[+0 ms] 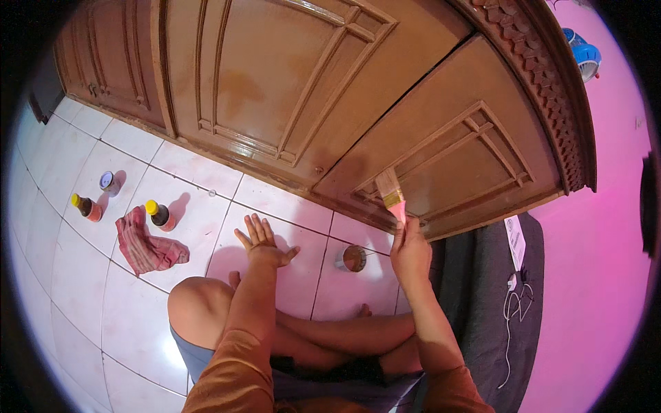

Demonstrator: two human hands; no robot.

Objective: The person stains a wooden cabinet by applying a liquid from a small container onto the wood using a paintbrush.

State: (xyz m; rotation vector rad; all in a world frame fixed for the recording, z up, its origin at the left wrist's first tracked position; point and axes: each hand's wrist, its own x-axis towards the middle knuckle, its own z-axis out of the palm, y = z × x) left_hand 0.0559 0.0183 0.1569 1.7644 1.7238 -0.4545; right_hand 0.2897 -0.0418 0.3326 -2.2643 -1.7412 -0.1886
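Note:
My right hand [412,255] is closed round the handle of a paintbrush [392,195]. The brush's pale bristles touch the lower moulding of a brown wooden cabinet door [441,165]. Over the white floor tiles, my left hand [264,246] is spread open with nothing in it; whether its palm bears on the floor I cannot tell. Between my two hands stands a small can [352,259] with brown liquid inside, a thin wire handle at its side.
Left on the tiles lie a red checked cloth [146,242], two dark bottles with yellow caps [160,215] [87,207] and a small open tin [108,182]. To the right, a dark mattress [482,296] holds a white cable [509,310] and a paper sheet [515,242]. A blue fan [584,55] is near the pink wall.

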